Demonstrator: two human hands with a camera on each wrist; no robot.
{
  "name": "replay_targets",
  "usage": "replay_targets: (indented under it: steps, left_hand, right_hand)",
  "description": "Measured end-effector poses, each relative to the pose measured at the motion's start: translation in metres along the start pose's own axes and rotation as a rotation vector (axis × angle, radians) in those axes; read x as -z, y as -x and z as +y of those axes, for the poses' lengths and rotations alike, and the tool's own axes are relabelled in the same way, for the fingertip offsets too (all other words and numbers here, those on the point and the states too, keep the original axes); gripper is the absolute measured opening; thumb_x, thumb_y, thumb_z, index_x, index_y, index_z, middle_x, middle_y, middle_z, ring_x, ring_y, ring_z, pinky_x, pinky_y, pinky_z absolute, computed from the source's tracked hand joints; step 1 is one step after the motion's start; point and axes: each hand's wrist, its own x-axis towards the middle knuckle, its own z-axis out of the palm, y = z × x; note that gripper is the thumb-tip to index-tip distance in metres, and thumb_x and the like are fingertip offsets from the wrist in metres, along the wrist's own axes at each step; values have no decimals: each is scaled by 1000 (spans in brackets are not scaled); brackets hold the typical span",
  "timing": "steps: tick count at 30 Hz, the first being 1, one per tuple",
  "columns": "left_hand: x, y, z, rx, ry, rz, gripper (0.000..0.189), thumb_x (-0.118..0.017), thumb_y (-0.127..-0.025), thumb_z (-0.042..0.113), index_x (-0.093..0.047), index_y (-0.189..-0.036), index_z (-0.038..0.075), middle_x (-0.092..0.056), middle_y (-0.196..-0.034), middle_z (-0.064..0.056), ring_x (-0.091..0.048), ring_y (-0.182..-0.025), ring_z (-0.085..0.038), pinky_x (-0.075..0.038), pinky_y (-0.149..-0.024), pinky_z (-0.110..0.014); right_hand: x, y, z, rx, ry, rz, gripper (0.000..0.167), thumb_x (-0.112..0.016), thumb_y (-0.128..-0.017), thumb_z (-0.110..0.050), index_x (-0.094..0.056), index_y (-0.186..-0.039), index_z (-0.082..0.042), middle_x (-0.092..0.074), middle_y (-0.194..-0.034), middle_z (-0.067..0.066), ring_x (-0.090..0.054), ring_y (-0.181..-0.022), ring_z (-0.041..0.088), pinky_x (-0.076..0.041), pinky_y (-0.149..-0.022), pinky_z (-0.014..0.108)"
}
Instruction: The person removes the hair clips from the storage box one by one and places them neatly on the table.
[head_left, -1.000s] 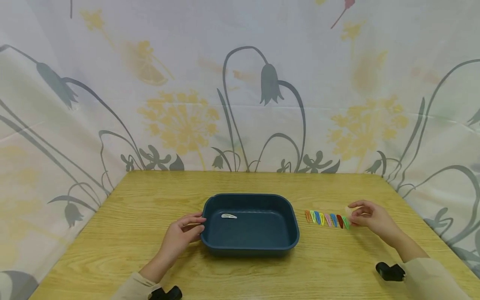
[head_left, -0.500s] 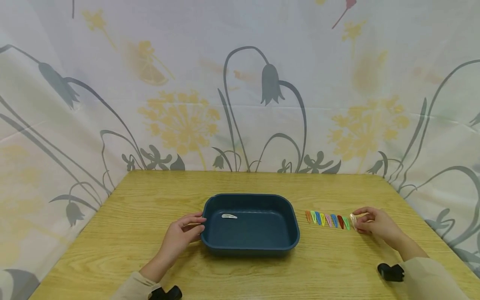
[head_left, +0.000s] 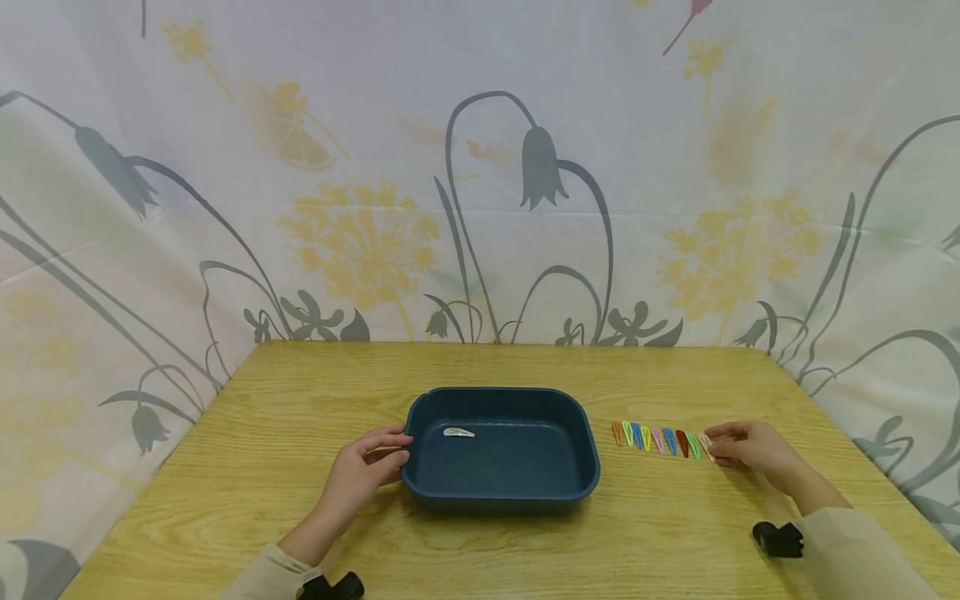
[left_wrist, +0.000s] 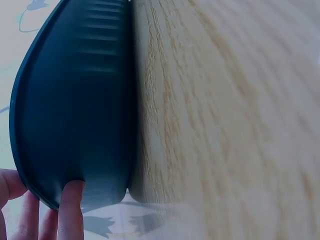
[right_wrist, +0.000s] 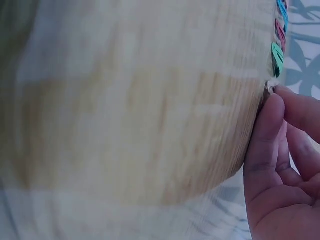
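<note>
A dark blue rectangular tub (head_left: pixel 502 505) stands mid-table with one white snap hair clip (head_left: pixel 458 432) lying inside. My left hand (head_left: pixel 363 467) holds its left rim; in the left wrist view the thumb (left_wrist: pixel 71 210) lies on the outer wall. To the right of the tub, several coloured hair clips (head_left: pixel 647 439) lie side by side in a row. At the row's right end, my right hand (head_left: pixel 757 454) pinches a pale cream hair clip (head_left: pixel 706 444) between thumb and fingers, down at the tabletop beside a green clip (right_wrist: pixel 277 59). The fingers partly hide the cream clip.
The wooden table (head_left: pixel 315 392) has its back edge against a flower-printed curtain (head_left: pixel 480 208). Bare wood lies between the tub and the clip row. Dark wrist cameras (head_left: pixel 778 540) sit at both cuffs.
My right hand has lowered the cream hair clip from above the row, slightly rightward, to the table beside the green clip. The left hand and the tub have stayed still.
</note>
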Motion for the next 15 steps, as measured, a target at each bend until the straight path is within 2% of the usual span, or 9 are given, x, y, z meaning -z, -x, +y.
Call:
replay_targets:
  steps: [6,15]
  left_hand:
    - [0,0,0,4,4,-1,22,-61,-86,-4,-64,-107,-10,-52,-128,-16,-61,-102,-30,-56,-72,-33]
    - [0,-1,-1,9,8,4,22,-61,-86,-4,-64,-107,-10,-52,-129,-17,-61,-101,-30,-57,-72,-34]
  right_hand:
    - [0,0,-2,0,25,5,46,-59,-89,-2,-40,-121,25,-59,-91,9,-61,-74,13,-56,-67,28]
    - [6,4,-18,97,125,37,46,-59,-90,-7,-42,-124,19,-58,-89,13,-61,-75,21,-56,-69,32]
